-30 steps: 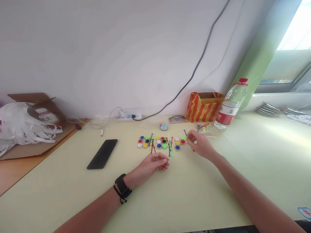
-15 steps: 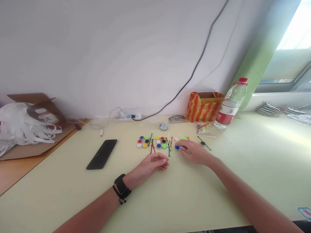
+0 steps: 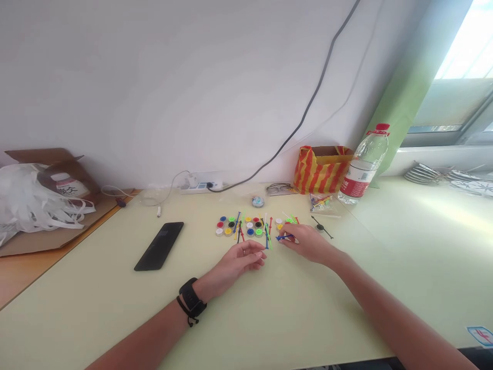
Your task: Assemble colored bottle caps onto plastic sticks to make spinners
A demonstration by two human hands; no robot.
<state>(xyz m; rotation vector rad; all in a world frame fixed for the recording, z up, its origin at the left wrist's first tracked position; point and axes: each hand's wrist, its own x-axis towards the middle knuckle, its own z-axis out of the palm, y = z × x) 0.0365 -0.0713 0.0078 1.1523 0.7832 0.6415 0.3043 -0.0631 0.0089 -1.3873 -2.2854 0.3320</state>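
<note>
Small coloured round discs (image 3: 242,226) and thin coloured sticks (image 3: 268,232) lie in a cluster on the pale green table (image 3: 269,308). My right hand (image 3: 306,242) rests just right of the cluster and pinches a blue stick (image 3: 284,237) that carries a blue disc. My left hand (image 3: 242,259) lies on the table in front of the cluster, fingers loosely curled, a ring on one finger and a black watch on the wrist. Nothing shows in that hand. A black stick with a black disc (image 3: 321,227) lies alone to the right of my right hand.
A black phone (image 3: 159,245) lies to the left. A power strip (image 3: 202,183) and glasses (image 3: 280,188) sit by the wall. A striped bag (image 3: 320,169), a water bottle (image 3: 362,165) and a small packet of sticks (image 3: 321,202) stand at the right. Cardboard with white strips (image 3: 36,203) is at far left.
My right hand has let go of a black stick with a disc at the right, moved left to the cluster and taken up a blue stick with a blue disc. The left hand stayed put.
</note>
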